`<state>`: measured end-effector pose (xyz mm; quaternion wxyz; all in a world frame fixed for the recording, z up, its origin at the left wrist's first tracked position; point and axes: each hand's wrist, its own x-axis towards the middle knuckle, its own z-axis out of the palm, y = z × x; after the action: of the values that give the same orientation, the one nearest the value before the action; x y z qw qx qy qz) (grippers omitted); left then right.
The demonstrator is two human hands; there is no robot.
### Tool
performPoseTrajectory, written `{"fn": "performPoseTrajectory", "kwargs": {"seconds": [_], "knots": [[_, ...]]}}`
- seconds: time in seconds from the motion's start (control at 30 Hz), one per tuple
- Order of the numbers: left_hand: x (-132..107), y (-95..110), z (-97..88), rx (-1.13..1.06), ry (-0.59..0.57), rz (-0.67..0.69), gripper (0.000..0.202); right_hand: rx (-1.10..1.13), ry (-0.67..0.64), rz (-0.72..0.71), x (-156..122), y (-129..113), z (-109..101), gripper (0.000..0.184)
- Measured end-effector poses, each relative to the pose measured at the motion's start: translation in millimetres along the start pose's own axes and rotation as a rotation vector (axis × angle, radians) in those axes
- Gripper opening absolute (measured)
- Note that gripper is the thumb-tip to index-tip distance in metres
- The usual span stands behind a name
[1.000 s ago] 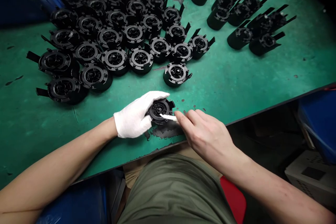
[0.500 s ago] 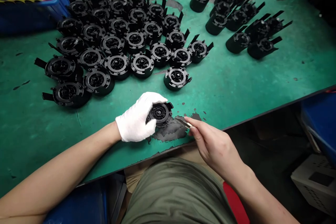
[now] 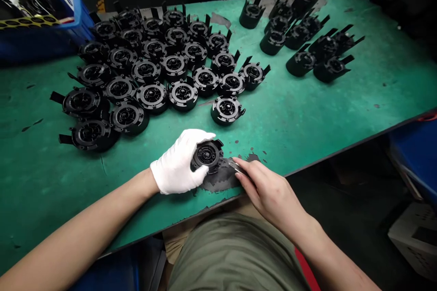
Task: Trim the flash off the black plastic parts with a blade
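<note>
My left hand (image 3: 180, 163), in a white glove, is closed around the side of a round black plastic housing (image 3: 206, 154) near the table's front edge. Its ringed, ribbed face points up. In the bare fingers of my right hand (image 3: 269, 191) is a slim metal blade-like tool (image 3: 235, 165), its tip close to the housing's right rim; I cannot tell if they touch. Just beyond my left hand, a similar black housing (image 3: 226, 109) stands apart from a large group of them (image 3: 150, 94).
More black housings with upright prongs (image 3: 272, 42) stand at the back right. A blue bin (image 3: 80, 22) with parts sits at the back left. Dark worn patches mark the green tabletop (image 3: 307, 122) by my hands. A pale box (image 3: 414, 232) is below, at the right.
My right hand has brought the blade-like tool left, closer to the housing's rim. My left hand keeps its hold on the housing. The whole view has shifted slightly.
</note>
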<state>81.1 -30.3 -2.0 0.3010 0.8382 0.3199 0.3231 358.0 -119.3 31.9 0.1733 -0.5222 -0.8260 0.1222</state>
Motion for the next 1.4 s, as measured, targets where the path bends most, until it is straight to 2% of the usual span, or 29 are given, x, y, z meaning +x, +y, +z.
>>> {"fn": "performPoseTrajectory", "kwargs": {"seconds": [0.07, 0.13, 0.23, 0.3, 0.4, 0.6, 0.77, 0.93, 1.1, 1.2, 1.27, 1.33, 1.4], "knots": [[1, -2, 1.6, 0.067, 0.065, -0.046, 0.068, 0.011, 0.034, -0.005, 3, 3, -3, 0.037], [2, -4, 1.6, 0.096, 0.088, -0.114, 0.082, 0.016, 0.055, -0.010, 5, 6, -5, 0.041], [6, -4, -1.1, 0.049, 0.010, -0.175, 0.115, -0.004, 0.044, -0.024, 3, 7, -7, 0.043], [8, -2, -3.6, 0.052, -0.056, -0.178, 0.121, 0.004, 0.026, -0.046, -1, 7, -6, 0.045], [8, 0, -6.1, 0.093, -0.119, -0.170, 0.118, 0.039, 0.021, -0.091, -9, 7, -5, 0.044], [0, -1, -4.0, -0.014, -0.198, -0.101, 0.104, -0.021, -0.005, -0.083, -10, 13, -7, 0.033], [-3, -5, -0.7, 0.019, -0.166, -0.049, 0.114, -0.161, -0.010, -0.171, -5, 17, -19, 0.029], [1, -7, 1.5, -0.032, -0.161, 0.147, 0.095, -0.275, -0.034, -0.159, -10, 7, -18, 0.031], [9, 2, 4.4, -0.043, -0.166, 0.063, 0.074, -0.327, -0.029, -0.176, -9, 3, -23, 0.029], [9, 2, 8.3, -0.011, -0.078, -0.004, 0.058, -0.174, 0.007, -0.100, -6, 5, -26, 0.033], [6, -2, 12.1, 0.084, 0.068, -0.058, 0.072, -0.056, 0.031, -0.046, -5, 5, -22, 0.038], [3, -7, 14.7, 0.191, 0.186, -0.109, 0.097, 0.004, 0.035, -0.040, -5, 4, -15, 0.040], [3, -6, 14.4, 0.254, 0.173, -0.134, 0.104, -0.035, 0.024, -0.050, -4, -1, -9, 0.039]]}}
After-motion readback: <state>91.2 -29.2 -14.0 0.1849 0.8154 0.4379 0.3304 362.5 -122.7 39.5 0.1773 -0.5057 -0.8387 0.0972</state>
